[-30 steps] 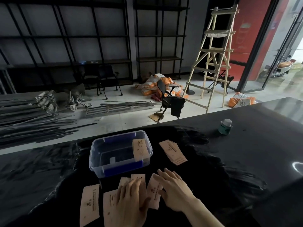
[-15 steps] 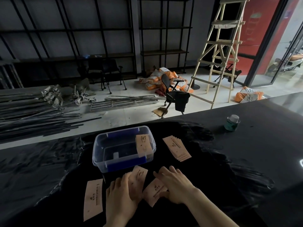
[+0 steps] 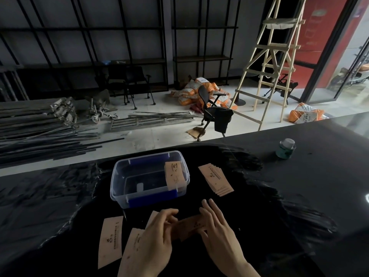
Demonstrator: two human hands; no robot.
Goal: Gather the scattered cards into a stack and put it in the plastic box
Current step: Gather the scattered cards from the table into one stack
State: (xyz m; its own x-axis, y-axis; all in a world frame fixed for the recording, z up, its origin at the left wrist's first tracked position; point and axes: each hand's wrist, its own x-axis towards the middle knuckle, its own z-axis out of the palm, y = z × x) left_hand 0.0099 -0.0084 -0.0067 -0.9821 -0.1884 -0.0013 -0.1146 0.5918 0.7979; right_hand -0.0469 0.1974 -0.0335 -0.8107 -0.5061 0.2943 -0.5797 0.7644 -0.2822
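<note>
Tan printed cards lie on a black cloth in front of a clear plastic box (image 3: 119, 176) with blue clips. My left hand (image 3: 153, 240) and my right hand (image 3: 217, 230) hold a few cards (image 3: 187, 226) between them, just above the cloth and near the box's front wall. One card (image 3: 110, 240) lies alone at the left, and another card (image 3: 133, 242) pokes out from under my left hand. A fanned pile of cards (image 3: 215, 179) rests to the right of the box. A single card (image 3: 174, 175) leans inside the box at its right end.
A small green jar with a white lid (image 3: 285, 148) stands on the dark table at the far right. Beyond the table's far edge are a floor with metal rods, an office chair (image 3: 213, 112) and a wooden ladder (image 3: 267, 62).
Both hands have drawn the cards that lay spread under them together and lifted them slightly, turning them crosswise between the fingers. The camera view has shifted a little.
</note>
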